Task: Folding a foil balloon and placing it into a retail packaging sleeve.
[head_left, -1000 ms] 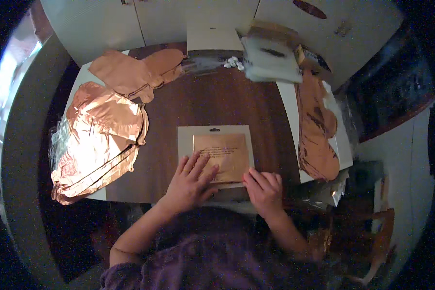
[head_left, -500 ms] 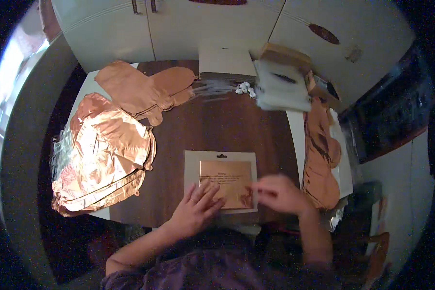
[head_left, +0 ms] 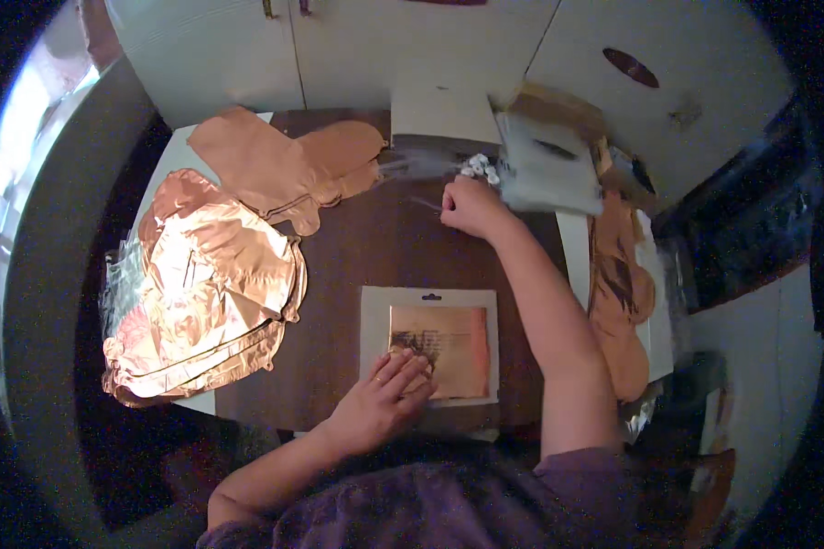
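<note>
My left hand (head_left: 384, 398) lies over the lower left of a folded copper-coloured foil balloon (head_left: 458, 357), fingers resting on it. Under the foil is a white backing card (head_left: 374, 311) with a hang slot at its top edge. My right hand (head_left: 474, 208) is stretched to the far side of the table, its fingers curled closed at the ends of thin clear strips (head_left: 417, 166). Whatever sits between those fingertips is too small to make out. Just beyond that hand is a little heap of small white pieces (head_left: 479, 168).
Flat copper foil balloons are piled at the left (head_left: 215, 265), with more at the back left (head_left: 256, 160) and along the right edge (head_left: 618, 302). A stack of clear plastic sleeves (head_left: 549, 174) stands at the back right beside an open box (head_left: 632, 174). Cupboards (head_left: 384, 46) rise behind.
My right hand has gone from beside the card to the far side of the table. My left hand stays on the foil, and the view has shifted slightly.
</note>
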The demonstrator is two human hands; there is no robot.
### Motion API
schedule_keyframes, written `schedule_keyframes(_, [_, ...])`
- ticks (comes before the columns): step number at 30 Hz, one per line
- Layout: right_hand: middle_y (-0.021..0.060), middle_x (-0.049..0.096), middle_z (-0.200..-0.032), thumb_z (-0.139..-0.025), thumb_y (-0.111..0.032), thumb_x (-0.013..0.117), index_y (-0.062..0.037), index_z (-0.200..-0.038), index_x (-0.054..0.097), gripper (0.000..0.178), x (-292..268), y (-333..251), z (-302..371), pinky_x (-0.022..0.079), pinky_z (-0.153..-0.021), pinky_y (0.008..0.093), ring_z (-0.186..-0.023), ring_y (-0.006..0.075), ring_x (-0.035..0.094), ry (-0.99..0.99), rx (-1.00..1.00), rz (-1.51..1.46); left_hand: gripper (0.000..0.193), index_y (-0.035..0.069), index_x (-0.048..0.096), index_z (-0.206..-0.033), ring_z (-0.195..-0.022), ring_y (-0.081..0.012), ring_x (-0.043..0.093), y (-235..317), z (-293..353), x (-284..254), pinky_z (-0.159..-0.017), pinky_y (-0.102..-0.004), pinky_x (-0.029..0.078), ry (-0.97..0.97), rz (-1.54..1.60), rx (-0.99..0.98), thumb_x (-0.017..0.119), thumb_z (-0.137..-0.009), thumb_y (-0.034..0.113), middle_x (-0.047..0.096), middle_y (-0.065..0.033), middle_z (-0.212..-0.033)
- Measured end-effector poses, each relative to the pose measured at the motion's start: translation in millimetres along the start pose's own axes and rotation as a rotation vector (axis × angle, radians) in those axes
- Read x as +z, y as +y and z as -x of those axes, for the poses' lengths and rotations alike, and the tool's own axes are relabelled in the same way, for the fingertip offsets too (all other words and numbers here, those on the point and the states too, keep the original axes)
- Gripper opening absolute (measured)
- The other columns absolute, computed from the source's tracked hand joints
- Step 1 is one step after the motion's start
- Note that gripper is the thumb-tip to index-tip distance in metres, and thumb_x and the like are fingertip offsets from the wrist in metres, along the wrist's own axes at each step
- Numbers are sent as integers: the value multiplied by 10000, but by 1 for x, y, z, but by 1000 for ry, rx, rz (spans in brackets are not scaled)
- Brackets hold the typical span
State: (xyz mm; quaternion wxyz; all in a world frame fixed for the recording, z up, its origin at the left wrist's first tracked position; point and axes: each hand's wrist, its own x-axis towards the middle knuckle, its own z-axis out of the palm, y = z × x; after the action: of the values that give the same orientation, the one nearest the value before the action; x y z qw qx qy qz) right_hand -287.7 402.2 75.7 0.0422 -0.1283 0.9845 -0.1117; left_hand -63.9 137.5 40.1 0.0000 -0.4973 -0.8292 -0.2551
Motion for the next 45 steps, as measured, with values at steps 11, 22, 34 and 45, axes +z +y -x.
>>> schedule_keyframes(11, [71,618,-779,-819,-65,634,-30,-906,586,105,-14,-43,249,487,-595,288,-654,152,606,237,154,-448,428,60,561,-1166,-1244,-387,438,9,-25,-15,-1057,-534,332,84,-49,13,651,-758,153,495,-174,-1292])
schedule_keyframes(22, [108,629,-874,-752,-35,713,-57,-925,639,189,42,-108,354,532,-727,371,-824,282,641,439,30,-476,236,56,594,-987,-1110,-295,575,0,-27,15,-1006,-497,397,287,69,149,695,-780,108,629,-97,-1086])
schedule_keyframes(34, [92,577,-790,-718,-11,706,-59,-916,621,221,59,-107,309,471,-642,380,-697,292,564,703,83,88,228,53,620,-985,-1090,-289,588,5,-30,20,-997,-498,404,320,138,143,697,-775,96,642,-99,-1060])
schedule_keyframes(45, [150,556,-1001,-812,-218,703,-71,-1217,559,454,42,-69,316,503,-765,425,-882,348,585,322,145,-301,373,105,601,-1111,-1283,-357,412,21,-24,12,-1090,-580,254,194,-117,10,699,-766,205,514,-112,-1284])
